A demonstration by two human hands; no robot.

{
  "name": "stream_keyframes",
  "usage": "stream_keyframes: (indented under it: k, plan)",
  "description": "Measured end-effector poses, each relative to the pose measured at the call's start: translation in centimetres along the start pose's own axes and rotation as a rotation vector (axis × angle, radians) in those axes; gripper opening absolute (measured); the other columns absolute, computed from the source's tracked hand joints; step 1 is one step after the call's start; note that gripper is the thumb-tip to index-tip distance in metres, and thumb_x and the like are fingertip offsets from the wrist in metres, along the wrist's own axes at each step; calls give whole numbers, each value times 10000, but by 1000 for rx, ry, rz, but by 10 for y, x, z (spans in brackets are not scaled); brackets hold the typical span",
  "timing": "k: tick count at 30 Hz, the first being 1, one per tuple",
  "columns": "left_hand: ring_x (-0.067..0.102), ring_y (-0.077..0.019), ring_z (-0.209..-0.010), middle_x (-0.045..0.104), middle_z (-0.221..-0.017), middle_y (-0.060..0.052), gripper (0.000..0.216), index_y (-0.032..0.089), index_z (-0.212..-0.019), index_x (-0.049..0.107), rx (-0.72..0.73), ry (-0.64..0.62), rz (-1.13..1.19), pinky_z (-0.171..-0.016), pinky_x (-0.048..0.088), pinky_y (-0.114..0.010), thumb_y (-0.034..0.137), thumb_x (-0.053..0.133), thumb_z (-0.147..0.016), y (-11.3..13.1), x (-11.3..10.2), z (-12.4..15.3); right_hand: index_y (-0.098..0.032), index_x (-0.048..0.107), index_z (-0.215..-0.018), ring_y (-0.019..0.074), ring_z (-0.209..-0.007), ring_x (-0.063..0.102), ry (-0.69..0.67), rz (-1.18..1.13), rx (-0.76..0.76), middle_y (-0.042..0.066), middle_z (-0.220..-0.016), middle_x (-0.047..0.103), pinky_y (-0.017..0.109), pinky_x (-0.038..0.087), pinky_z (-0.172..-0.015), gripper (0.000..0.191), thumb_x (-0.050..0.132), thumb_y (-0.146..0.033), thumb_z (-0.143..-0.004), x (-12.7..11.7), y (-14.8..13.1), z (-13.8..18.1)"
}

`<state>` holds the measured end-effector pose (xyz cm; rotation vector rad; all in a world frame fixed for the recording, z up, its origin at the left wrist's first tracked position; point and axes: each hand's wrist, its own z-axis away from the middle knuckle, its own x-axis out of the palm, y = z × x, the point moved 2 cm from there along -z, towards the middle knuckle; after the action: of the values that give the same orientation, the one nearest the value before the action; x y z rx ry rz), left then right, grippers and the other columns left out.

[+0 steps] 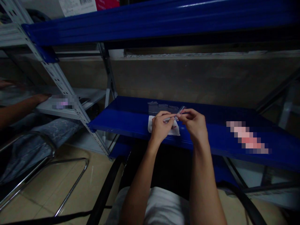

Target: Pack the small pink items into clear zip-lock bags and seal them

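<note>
Over the blue shelf board, my right hand [195, 121] pinches a small clear plastic bag [181, 110] between thumb and fingers. My left hand [161, 125] meets it from the left, its fingertips closed on the lower part of the same bag. Whether anything is inside the bag cannot be made out. Beneath my left hand lies a white sheet [173, 130] with small dark marks, partly covered by the fingers. Just behind the hands, more clear plastic bags [156, 107] lie flat on the board.
The blue shelf board [126, 120] runs under a blue crossbeam [150, 22]. A blurred-out pinkish item [247, 137] lies at the right. On the left, past the grey upright [63, 79], are another person's arm [23, 107] and a metal-framed chair [70, 184].
</note>
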<state>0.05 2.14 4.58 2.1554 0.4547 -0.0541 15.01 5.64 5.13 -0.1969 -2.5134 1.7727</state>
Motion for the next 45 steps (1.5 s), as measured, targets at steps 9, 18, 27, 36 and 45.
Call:
stream_keyframes:
  k: [9, 18, 27, 36, 45]
  plan:
    - [701, -149, -903, 751, -991, -49, 166, 197, -1017, 791, 100, -58, -24, -834, 536, -251, 208, 749, -857, 1, 2, -1, -193, 669, -717, 155, -565, 611, -112, -90, 43, 19, -647, 678, 265, 479, -534, 367, 853, -506, -669, 3, -6, 11]
    - [691, -121, -789, 755, -935, -42, 132, 196, -972, 803, -51, -90, 63, -726, 554, -213, 196, 724, -866, -4, 2, 2, -198, 667, -739, 180, -626, 641, -70, 78, -27, 35, -695, 696, 261, 445, -542, 405, 794, -582, -732, 3, -4, 16]
    - [756, -178, -718, 775, -804, -37, 152, 175, -958, 783, -274, -68, 300, -626, 632, -271, 267, 690, -880, -9, -9, 1, -209, 681, -824, 196, -668, 663, -190, 177, -128, 35, -737, 715, 283, 467, -604, 223, 667, -430, -850, 17, -9, 18]
    - [738, -172, -781, 783, -872, -45, 147, 210, -888, 749, 30, -68, -246, -744, 555, -250, 212, 611, -942, 6, -20, 0, -225, 623, -798, 197, -693, 662, -206, 533, -263, 40, -746, 725, 288, 435, -670, 131, 563, -286, -897, 22, -24, 22]
    - [699, -183, -802, 724, -825, -53, 135, 184, -890, 657, 37, 107, -391, -772, 525, -284, 165, 546, -966, 7, -10, 3, -220, 605, -779, 204, -701, 642, -64, 725, -212, 56, -722, 693, 280, 406, -661, 91, 576, -277, -845, 21, -39, 31]
